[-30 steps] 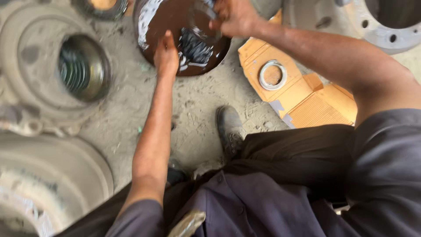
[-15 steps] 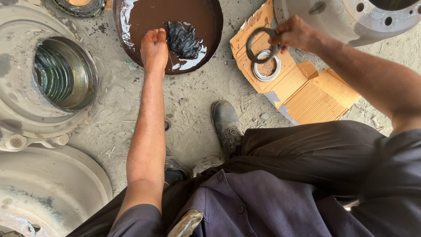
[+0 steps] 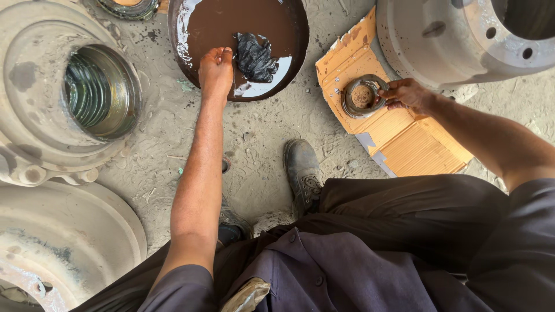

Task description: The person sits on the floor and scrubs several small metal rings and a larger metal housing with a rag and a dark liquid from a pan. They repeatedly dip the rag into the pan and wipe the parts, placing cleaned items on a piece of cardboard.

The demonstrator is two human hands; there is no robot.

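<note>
My left hand (image 3: 215, 71) reaches into a round brown pan (image 3: 292, 55) of dark liquid and touches its inside, next to a black rag (image 3: 254, 56) lying in the liquid. Whether the fingers pinch anything I cannot tell. My right hand (image 3: 404, 93) holds a grey metal ring (image 3: 352, 104) by its right edge, over a piece of orange cardboard (image 3: 399, 136) on the sandy ground. A second ring looks to lie under the held one, though this is unclear.
A large grey wheel hub (image 3: 34, 104) with a greasy bore sits at the left, a brake drum (image 3: 63, 242) below it. Another drum (image 3: 451, 40) stands at the top right. My black shoe (image 3: 303, 170) rests on the ground between pan and cardboard.
My right hand has carried the ring from the pan to the cardboard and lowered it there. My left hand stays at the pan's inner edge near the rag.
</note>
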